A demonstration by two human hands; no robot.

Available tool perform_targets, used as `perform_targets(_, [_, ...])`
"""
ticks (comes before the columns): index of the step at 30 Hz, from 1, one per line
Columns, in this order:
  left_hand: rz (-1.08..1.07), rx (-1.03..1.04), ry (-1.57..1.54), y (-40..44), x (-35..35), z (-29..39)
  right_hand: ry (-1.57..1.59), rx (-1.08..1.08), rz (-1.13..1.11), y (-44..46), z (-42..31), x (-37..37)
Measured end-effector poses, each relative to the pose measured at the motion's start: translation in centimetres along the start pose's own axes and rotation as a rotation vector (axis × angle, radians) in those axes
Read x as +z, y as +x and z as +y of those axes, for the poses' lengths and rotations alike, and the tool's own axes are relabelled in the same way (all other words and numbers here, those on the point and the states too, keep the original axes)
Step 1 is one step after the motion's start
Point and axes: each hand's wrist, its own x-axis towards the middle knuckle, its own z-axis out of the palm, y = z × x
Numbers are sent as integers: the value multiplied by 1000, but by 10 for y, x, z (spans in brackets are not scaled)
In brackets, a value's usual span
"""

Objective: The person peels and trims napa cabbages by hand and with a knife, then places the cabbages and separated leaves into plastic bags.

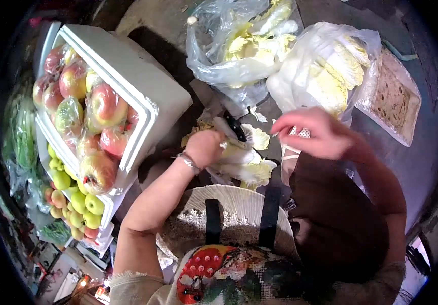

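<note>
My left hand (203, 148), with a bracelet at the wrist, is closed low over a pile of loose napa cabbage leaves (244, 161). Its fingertips are mostly hidden, so I cannot make out what they grip. Just beyond it a knife lies among the leaves, its black handle (235, 126) showing. To the right, above my knee and shoe, my right hand (315, 133) is slightly blurred, thumb and fingers apart, with nothing visible in it. Beyond both hands are two clear plastic bags, the left bag (206, 61) and the right bag (290, 84), both holding pale yellow cabbage.
On the left a white foam box (142, 76) borders a display of wrapped apples (107, 104) and green fruit (79, 201). A stained shallow white foam tray (389, 99) lies at the right. Cabbage scraps (257, 114) are scattered on the dark floor.
</note>
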Motion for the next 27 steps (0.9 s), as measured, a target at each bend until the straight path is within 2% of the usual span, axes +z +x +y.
perform_targets(2, [-207, -32, 196, 6, 12, 11, -146, 227, -190, 11, 8, 19])
perform_targets(4, [-297, -34, 381, 15, 28, 19, -383, 124, -220, 12, 37, 43])
perform_targets(5, [-295, -38, 380, 17, 34, 23, -385, 120, -222, 16, 47, 51])
perform_targets(7, [-421, -7, 389, 19, 47, 32, -343, 200, -281, 23, 64, 66])
perform_targets(8, [-420, -9, 391, 20, 64, 31, -343, 198, -280, 28, 73, 73])
perform_targets(10, [-390, 128, 396, 19, 95, 30, -198, 195, -206, 42, 84, 88])
perform_targets(12, [-360, 176, 407, 11, 104, 44, -221, 202, -249, 58, 87, 102])
perform_targets(15, [-298, 189, 430, 6, 127, 58, -374, 365, -316, 83, 94, 117])
perform_targets(16, [-293, 185, 435, 0, 127, 59, -380, 360, -312, 88, 106, 118])
perform_targets(18, [-71, 349, 645, -11, 127, 57, -285, 365, -283, 96, 132, 118])
perform_targets(19, [-194, 364, 667, -9, 121, 59, -316, 296, -231, 98, 137, 119])
perform_targets(22, [-152, 379, 669, -8, 120, 57, -330, 274, -227, 106, 138, 117])
perform_targets(26, [-94, 334, 748, -9, 131, 51, 22, 388, -146, 105, 146, 111])
perform_targets(27, [-136, 281, 651, -8, 127, 54, 145, 377, -114, 106, 154, 112])
